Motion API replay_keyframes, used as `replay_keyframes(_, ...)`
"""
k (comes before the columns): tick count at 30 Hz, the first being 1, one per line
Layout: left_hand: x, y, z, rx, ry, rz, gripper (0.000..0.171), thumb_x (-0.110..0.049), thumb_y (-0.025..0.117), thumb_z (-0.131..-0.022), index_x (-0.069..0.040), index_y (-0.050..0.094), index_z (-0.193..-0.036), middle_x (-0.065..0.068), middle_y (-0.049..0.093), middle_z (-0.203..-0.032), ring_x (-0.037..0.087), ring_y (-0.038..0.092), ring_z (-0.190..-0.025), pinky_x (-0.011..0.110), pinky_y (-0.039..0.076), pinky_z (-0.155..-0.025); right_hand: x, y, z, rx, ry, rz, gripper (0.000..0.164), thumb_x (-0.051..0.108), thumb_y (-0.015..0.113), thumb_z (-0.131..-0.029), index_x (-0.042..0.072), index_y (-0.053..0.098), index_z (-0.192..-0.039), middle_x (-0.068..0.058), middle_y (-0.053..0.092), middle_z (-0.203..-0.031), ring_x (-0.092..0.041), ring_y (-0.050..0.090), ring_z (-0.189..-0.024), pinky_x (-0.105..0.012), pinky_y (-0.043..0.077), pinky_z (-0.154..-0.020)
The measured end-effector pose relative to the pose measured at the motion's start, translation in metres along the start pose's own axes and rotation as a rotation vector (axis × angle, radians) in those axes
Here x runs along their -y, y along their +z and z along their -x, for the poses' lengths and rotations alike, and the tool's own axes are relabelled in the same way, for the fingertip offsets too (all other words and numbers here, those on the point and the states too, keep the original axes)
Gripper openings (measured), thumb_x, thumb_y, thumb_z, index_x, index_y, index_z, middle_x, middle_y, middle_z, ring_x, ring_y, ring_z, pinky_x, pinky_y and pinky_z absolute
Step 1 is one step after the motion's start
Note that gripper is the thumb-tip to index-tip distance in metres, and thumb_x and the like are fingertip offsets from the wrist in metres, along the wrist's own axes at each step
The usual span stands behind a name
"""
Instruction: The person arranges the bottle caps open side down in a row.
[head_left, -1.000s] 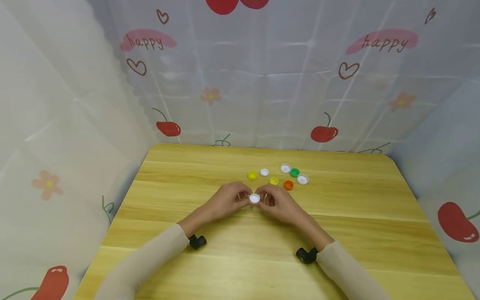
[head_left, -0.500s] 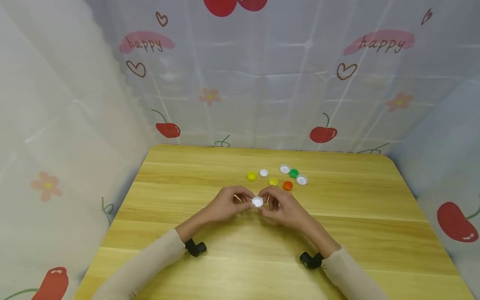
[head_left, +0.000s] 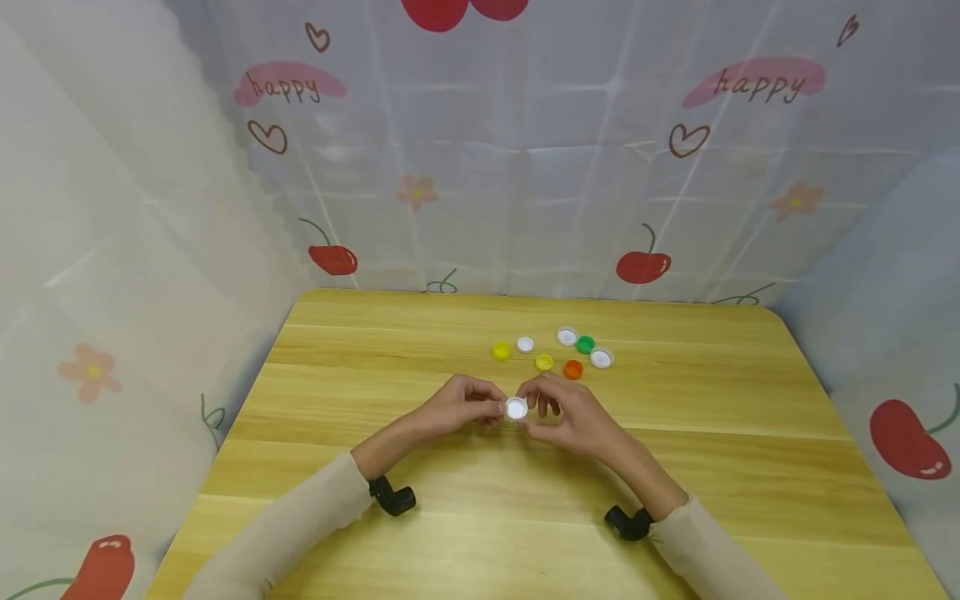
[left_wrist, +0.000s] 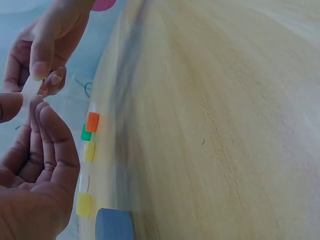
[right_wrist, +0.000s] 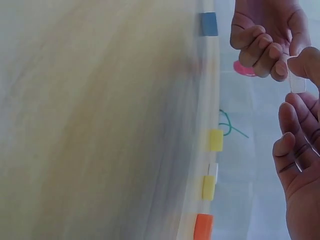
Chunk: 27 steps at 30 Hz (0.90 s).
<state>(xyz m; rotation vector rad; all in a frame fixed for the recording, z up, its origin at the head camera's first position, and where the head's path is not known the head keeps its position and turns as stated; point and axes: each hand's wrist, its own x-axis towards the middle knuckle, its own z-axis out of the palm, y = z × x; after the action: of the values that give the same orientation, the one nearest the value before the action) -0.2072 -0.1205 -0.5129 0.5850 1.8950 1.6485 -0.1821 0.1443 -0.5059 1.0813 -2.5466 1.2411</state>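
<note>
A white bottle cap (head_left: 516, 407) is held up between the two hands, its round face toward the head camera. My left hand (head_left: 453, 410) pinches its left edge with thumb and fingers. From the other side my right hand (head_left: 573, 417) grips the right edge between thumb and fingertips. The right wrist view shows fine ribs along the side of the cap (right_wrist: 296, 80). In the left wrist view the cap (left_wrist: 31, 89) appears edge-on, above the table level.
Beyond the hands, several loose caps lie on the wooden table (head_left: 480, 517): yellow caps (head_left: 501, 351), a green cap (head_left: 586, 344), an orange cap (head_left: 573, 369) and white ones (head_left: 601, 358). A blue cap (left_wrist: 114, 224) shows in the wrist views. A patterned curtain (head_left: 510, 200) surrounds the table.
The white cap has come slightly down toward the person and turned its face more toward the head camera. The right wrist has shifted down and right; the loose caps stay put.
</note>
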Motion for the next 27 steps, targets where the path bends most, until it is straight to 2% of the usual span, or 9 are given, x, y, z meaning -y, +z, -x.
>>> replay_keyframes(3,0.0002,0.0001,0.0005,0.002,0.004,-0.022,0.022,-0.019,0.067,-0.105,-0.002,0.077,-0.112,0.012,0.075,-0.095,0.015,0.065,-0.082,0.034,0.058,-0.08,0.0002,0.0003,0.0009,0.008,0.005,0.005,0.033,0.013,0.087,-0.088,0.019,0.071,-0.116,0.007,0.071,-0.103,-0.011,0.061,-0.08,-0.027,0.053,-0.068)
replay_keyframes(7,-0.0022,0.0026,0.0006,-0.01,0.018,-0.05,0.021,-0.018,0.067,-0.104,-0.001,0.078,-0.11,0.028,0.074,-0.1,0.014,0.064,-0.08,0.032,0.058,-0.078,-0.0005,0.0007,0.0024,0.008,0.018,0.011,0.034,0.011,0.087,-0.088,0.018,0.071,-0.116,0.006,0.071,-0.101,-0.01,0.06,-0.08,-0.027,0.054,-0.069)
replay_keyframes(9,-0.0024,0.0036,0.0003,-0.023,0.021,-0.067,0.021,-0.017,0.067,-0.103,-0.001,0.078,-0.109,0.031,0.073,-0.101,0.015,0.065,-0.079,0.033,0.058,-0.077,-0.0018,0.0018,0.003,0.005,0.012,0.016,0.034,0.011,0.087,-0.088,0.017,0.071,-0.117,0.006,0.071,-0.102,-0.009,0.061,-0.08,-0.027,0.054,-0.069)
replay_keyframes(13,-0.002,0.0041,0.0012,-0.064,0.019,-0.118,0.021,-0.019,0.067,-0.102,-0.003,0.079,-0.107,0.031,0.075,-0.1,0.023,0.068,-0.08,0.034,0.06,-0.076,-0.0047,0.0049,0.0029,0.001,0.0,0.027,0.032,0.013,0.087,-0.091,0.019,0.07,-0.118,0.007,0.072,-0.105,-0.008,0.062,-0.08,-0.025,0.054,-0.07)
replay_keyframes(18,-0.0023,0.0031,0.0027,-0.094,0.026,-0.196,0.02,-0.024,0.068,-0.103,-0.009,0.079,-0.106,0.027,0.076,-0.097,0.032,0.068,-0.081,0.03,0.056,-0.073,-0.0049,0.007,0.0032,-0.006,0.031,0.046,0.032,0.02,0.087,-0.092,0.022,0.071,-0.12,0.01,0.071,-0.103,-0.008,0.061,-0.079,-0.024,0.054,-0.07)
replay_keyframes(22,-0.0016,0.0024,0.0034,-0.133,0.048,-0.275,0.016,-0.025,0.068,-0.103,-0.013,0.08,-0.105,0.017,0.076,-0.094,0.022,0.067,-0.081,0.026,0.054,-0.071,-0.0057,0.0083,0.0034,-0.012,0.125,-0.002,0.028,0.026,0.085,-0.095,0.023,0.073,-0.12,0.008,0.069,-0.096,-0.009,0.061,-0.075,-0.024,0.054,-0.067)
replay_keyframes(27,-0.0022,0.0027,0.005,-0.209,0.13,-0.382,0.01,-0.021,0.07,-0.102,-0.017,0.079,-0.103,0.0,0.075,-0.093,0.013,0.067,-0.084,0.025,0.055,-0.073,-0.0059,0.0081,0.0011,-0.001,0.327,-0.197,0.013,0.034,0.071,-0.106,0.025,0.075,-0.114,-0.003,0.075,-0.099,-0.01,0.06,-0.072,-0.026,0.053,-0.065)
